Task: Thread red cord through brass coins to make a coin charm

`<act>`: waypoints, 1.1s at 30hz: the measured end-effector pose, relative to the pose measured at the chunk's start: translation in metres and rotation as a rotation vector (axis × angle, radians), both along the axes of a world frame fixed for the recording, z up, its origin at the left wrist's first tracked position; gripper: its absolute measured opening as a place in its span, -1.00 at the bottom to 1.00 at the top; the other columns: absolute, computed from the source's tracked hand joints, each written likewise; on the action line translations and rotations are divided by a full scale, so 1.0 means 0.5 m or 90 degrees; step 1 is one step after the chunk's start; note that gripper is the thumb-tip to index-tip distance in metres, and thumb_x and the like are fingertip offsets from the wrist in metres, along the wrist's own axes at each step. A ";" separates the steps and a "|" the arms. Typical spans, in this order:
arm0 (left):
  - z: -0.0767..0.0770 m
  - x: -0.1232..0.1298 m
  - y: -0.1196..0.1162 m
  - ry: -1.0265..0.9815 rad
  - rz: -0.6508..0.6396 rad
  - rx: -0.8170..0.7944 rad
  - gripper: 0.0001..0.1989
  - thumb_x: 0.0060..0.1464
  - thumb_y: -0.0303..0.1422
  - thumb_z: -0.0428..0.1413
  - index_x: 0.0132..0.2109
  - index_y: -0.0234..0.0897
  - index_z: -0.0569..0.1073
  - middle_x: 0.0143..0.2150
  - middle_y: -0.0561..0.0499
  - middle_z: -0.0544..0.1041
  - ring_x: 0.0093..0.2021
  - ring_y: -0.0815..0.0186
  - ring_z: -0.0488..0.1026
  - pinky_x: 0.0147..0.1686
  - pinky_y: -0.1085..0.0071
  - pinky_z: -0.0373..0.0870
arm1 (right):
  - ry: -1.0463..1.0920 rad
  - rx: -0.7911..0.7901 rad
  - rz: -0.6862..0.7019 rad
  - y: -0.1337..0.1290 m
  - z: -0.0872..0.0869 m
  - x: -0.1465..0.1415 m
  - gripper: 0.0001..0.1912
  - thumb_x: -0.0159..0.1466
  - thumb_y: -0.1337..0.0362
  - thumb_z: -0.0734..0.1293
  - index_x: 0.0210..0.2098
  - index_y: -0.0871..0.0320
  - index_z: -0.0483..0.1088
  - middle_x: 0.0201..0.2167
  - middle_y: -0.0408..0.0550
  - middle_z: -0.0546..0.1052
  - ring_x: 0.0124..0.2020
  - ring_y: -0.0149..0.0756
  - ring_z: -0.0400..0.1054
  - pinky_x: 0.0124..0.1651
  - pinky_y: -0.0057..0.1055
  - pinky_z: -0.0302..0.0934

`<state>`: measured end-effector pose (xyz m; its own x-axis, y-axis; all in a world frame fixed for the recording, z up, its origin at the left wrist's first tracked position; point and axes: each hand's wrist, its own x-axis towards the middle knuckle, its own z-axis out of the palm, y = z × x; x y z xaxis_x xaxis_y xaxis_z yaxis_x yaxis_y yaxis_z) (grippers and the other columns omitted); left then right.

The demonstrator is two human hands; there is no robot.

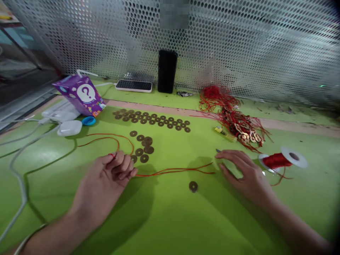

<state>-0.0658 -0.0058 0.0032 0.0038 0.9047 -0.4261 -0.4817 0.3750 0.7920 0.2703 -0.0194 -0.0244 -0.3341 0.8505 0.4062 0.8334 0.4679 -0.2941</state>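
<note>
Cord [175,171], thin, red and limp, runs across the desk [170,219]; I'd pinch it near its end. My left hand [111,173] is curled around it; my right hand [243,173] lies open, holding nothing. Single coin [193,186] nearby looks small, flat, slippery.

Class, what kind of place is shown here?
Probably a craft workbench: a green table with holed coins, a red thread spool, and the left hand holding red cord.
</note>
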 end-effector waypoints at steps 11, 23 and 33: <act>-0.006 0.012 -0.020 0.103 -0.107 0.185 -0.63 0.27 -0.40 -0.29 -0.53 -0.22 0.09 -0.54 0.08 0.00 -0.52 0.33 0.05 -0.52 0.40 0.27 | -0.033 -0.048 0.237 -0.052 0.012 -0.074 -0.76 0.32 0.38 0.27 -0.02 0.15 0.40 -0.16 -0.01 0.55 -0.12 -0.22 0.43 -0.06 -0.23 0.35; -0.031 0.012 -0.042 0.159 -0.227 0.323 -0.63 0.30 -0.30 -0.15 -0.51 -0.22 0.19 -0.54 0.08 0.21 -0.46 0.31 0.18 -0.29 0.32 0.28 | 0.023 -0.111 0.279 -0.059 0.020 -0.087 -0.86 0.39 0.36 0.21 -0.22 0.14 0.41 -0.21 -0.03 0.55 -0.14 -0.29 0.42 -0.09 -0.30 0.34; -0.048 0.020 -0.048 0.163 -0.220 0.347 -0.63 0.31 -0.29 -0.12 -0.49 -0.21 0.23 -0.52 0.11 0.21 -0.47 0.34 0.18 -0.27 0.37 0.26 | -0.013 -0.144 0.224 -0.077 0.017 -0.102 -0.84 0.38 0.38 0.19 -0.08 0.18 0.33 -0.19 0.07 0.47 -0.16 -0.15 0.37 -0.14 -0.18 0.36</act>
